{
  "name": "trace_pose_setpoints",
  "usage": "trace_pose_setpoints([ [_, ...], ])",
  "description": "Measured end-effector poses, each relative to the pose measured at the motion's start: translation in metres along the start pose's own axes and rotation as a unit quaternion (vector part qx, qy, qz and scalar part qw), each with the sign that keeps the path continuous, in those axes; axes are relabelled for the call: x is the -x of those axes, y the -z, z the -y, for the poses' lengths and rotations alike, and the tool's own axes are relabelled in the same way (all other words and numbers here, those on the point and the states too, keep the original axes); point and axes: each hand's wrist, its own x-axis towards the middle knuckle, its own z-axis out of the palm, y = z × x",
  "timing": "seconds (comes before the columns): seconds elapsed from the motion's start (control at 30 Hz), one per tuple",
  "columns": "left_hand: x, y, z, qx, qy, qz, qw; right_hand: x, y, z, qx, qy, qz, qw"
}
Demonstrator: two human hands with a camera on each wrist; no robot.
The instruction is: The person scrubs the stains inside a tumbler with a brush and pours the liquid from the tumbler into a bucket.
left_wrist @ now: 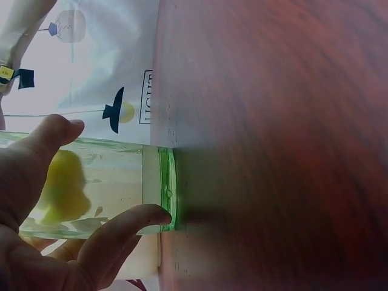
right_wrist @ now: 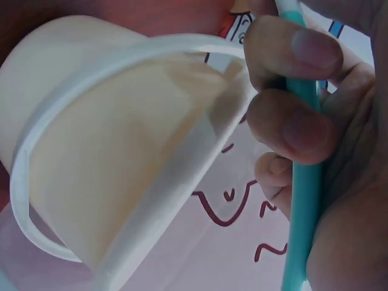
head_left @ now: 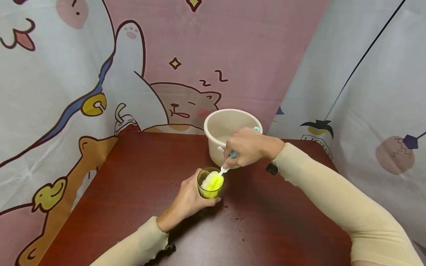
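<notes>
My left hand [head_left: 190, 196] grips a green-tinted drinking glass [left_wrist: 118, 160] from the side, thumb and fingers round its wall. Whether the base touches the table is hard to tell. In my right hand [head_left: 245, 146] is a sponge cup brush, its teal handle [right_wrist: 305, 188] held under curled fingers. The yellow and white sponge head [head_left: 213, 181] sits inside the glass, with the white neck slanting out over the rim. Through the glass wall, the left wrist view shows the yellow sponge up from the base. Drops cling to the glass.
A cream bucket [head_left: 216, 149] stands just behind the hands near the table's back edge, its white bail handle [right_wrist: 57, 109] showing in the right wrist view. Small dark wet spots [head_left: 236, 219] dot the brown table [head_left: 143, 177]. Cartoon-printed cloth [head_left: 253, 48] encloses the back and sides.
</notes>
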Motion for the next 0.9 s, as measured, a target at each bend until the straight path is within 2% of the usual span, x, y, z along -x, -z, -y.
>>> trace_pose_setpoints([
  [0.3,0.0,-0.001,0.001,0.002,0.001,-0.001,1.0,0.003,0.016,-0.012,-0.038,-0.031,0.01,0.9987],
  [0.47,0.001,-0.001,0.001,0.006,-0.002,-0.006,1.0,0.002,0.009,-0.012,-0.048,-0.027,0.008,0.9985],
  [0.6,0.002,-0.002,0.0,0.007,-0.006,-0.01,0.9999,0.0,0.001,-0.007,-0.035,-0.027,0.007,0.999],
  [0.77,0.001,-0.002,0.001,0.005,-0.004,-0.01,0.9999,-0.006,-0.001,0.006,-0.006,-0.006,0.007,0.9999],
  [0.9,0.0,0.0,0.001,0.005,0.0,-0.001,1.0,-0.01,0.0,0.014,0.018,-0.011,0.013,0.9997],
])
